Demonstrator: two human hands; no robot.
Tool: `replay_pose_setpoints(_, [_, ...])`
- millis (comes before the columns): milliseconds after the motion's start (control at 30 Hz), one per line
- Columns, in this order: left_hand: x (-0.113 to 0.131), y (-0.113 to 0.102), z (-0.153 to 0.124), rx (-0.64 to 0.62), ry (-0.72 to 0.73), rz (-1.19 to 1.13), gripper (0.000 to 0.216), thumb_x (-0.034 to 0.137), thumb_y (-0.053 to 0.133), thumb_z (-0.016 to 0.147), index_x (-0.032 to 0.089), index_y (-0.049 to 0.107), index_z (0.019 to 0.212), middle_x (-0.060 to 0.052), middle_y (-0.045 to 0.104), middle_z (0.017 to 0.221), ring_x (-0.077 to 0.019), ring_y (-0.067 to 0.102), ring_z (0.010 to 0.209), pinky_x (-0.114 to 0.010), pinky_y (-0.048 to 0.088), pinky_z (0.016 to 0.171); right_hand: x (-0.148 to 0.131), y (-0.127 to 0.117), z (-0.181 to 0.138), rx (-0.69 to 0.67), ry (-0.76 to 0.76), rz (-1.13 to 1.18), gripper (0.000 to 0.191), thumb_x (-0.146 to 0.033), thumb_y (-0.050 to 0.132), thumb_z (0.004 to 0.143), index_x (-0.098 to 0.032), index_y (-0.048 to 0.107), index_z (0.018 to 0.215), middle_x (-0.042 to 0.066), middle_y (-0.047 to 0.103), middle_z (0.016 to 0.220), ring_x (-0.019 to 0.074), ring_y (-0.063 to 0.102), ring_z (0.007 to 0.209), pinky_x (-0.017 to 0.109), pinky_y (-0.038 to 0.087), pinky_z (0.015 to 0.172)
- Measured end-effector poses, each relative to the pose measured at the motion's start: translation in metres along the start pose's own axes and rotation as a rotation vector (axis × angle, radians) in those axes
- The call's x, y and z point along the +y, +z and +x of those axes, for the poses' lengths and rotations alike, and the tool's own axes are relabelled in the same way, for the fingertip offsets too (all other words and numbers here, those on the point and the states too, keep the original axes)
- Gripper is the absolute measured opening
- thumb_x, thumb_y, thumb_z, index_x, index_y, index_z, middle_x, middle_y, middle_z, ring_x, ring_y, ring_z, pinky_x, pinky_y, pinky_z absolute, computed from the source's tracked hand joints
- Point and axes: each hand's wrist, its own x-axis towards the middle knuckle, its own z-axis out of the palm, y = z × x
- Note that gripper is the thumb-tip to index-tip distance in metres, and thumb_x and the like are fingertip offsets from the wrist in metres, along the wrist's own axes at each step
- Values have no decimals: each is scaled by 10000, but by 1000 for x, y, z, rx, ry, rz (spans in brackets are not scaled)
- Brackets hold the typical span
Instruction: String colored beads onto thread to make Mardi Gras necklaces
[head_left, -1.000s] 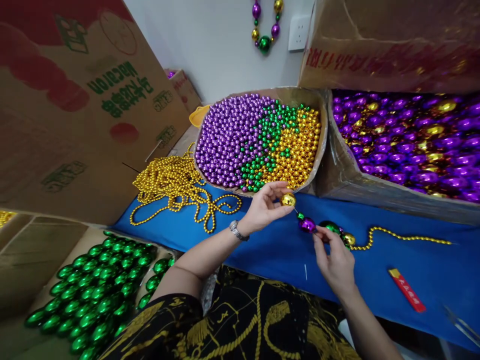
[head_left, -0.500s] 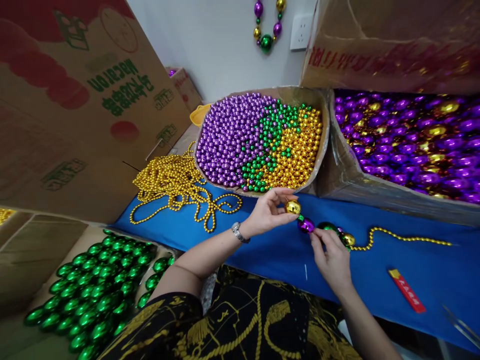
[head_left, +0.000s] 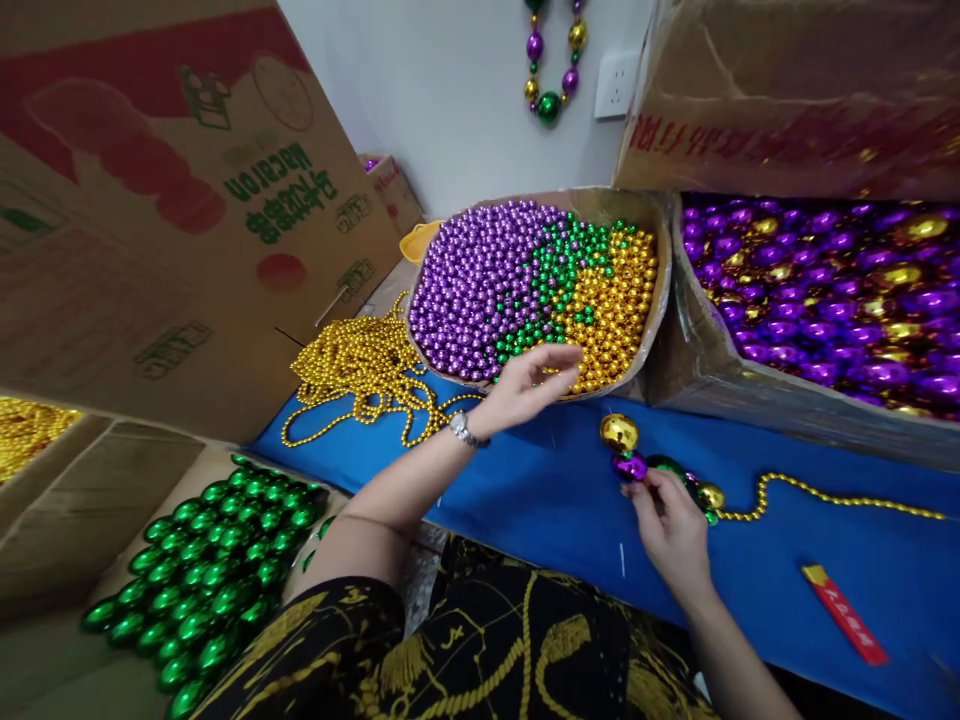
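Note:
My right hand (head_left: pixel 669 520) pinches a bead strand by its large purple bead (head_left: pixel 629 466). A large gold bead (head_left: pixel 619 433) sits at the strand's near end, past my fingertips. Partly hidden behind the hand are a dark green bead and further beads, with a smaller gold bead (head_left: pixel 712 496) showing. From there a chain of tiny gold beads (head_left: pixel 817 490) trails right across the blue cloth. My left hand (head_left: pixel 536 385), wearing a watch, hovers at the front rim of a box of small beads (head_left: pixel 480 280) in purple, green and gold. Its thumb and fingers are apart, with nothing visible between them.
Right stands a box of large purple and gold beads (head_left: pixel 825 300). Looped gold bead chains (head_left: pixel 352 370) lie left. Green beads (head_left: pixel 217 560) fill a lower box near a tall carton (head_left: pixel 165 220). A red packet (head_left: pixel 844 615) lies front right. A finished-looking necklace (head_left: pixel 549 107) hangs on the wall.
My left hand has let go of the large gold bead and moved left and up toward the small-bead box. My right hand still grips the strand. The whole view has shifted slightly.

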Motion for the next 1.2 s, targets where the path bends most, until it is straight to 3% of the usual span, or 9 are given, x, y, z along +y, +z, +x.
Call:
replay_pose_setpoints(100, [-15,-28,36,109,36,495,208,207,573,882,165,661,1066,-104,696,1026,-198,627,928,-369,483,863,1,-2,0,22,17,17,93,-282,540,933,-211,598,944,33,633,871,152,642,765,270,516,669])
replay_pose_setpoints(200, [-35,-40,67,-12,-11,845,184,83,557,820,135,690,935,-127,681,903,-243,580,921,-412,427,887,2,-1,-1,36,35,21,101,-289,536,933,-211,599,948,34,631,872,152,645,758,269,518,654])
replay_pose_setpoints(300, [-50,-37,82,-115,-57,993,199,21,519,797,130,684,810,-154,657,830,-295,539,981,-434,405,877,2,-2,-1,44,44,8,114,-304,533,934,-212,600,943,41,633,869,161,647,764,278,522,656])
replay_pose_setpoints(400, [-56,-32,85,-107,-52,1041,205,24,501,807,137,671,798,-167,653,867,-326,514,1031,-446,398,857,-1,-5,-1,48,41,-29,123,-315,531,934,-215,601,934,44,634,870,166,643,770,281,520,660])
replay_pose_setpoints(500, [-51,-29,78,-9,-65,829,134,91,568,800,146,677,854,-128,647,894,-275,551,974,-413,424,849,-7,-7,0,46,22,-68,130,-313,520,938,-214,602,915,44,631,865,163,634,768,279,517,669])
replay_pose_setpoints(667, [-27,-11,40,95,-279,-272,239,270,664,813,167,664,1028,-50,683,921,-141,654,825,-320,524,809,-15,-7,2,44,-7,-116,151,-311,498,943,-215,611,910,43,640,858,161,634,758,270,513,657])
replay_pose_setpoints(767, [-13,3,15,122,-394,-619,252,287,727,783,162,686,998,-63,711,956,-133,687,824,-296,553,807,-19,-7,4,37,-39,-135,144,-299,499,940,-216,612,909,32,644,851,151,636,757,266,510,688])
replay_pose_setpoints(900, [-6,12,-2,150,-422,-705,250,273,778,746,160,712,959,-46,721,912,-116,694,787,-256,570,764,-23,-7,5,48,-86,-165,128,-284,506,941,-213,610,918,33,650,851,150,643,774,269,509,736])
replay_pose_setpoints(1200, [-5,18,-12,155,-352,-601,233,265,783,747,161,720,946,-38,714,860,-107,673,749,-258,565,737,-24,-6,5,32,-110,-177,148,-289,496,944,-215,624,930,41,659,852,157,651,779,272,518,756])
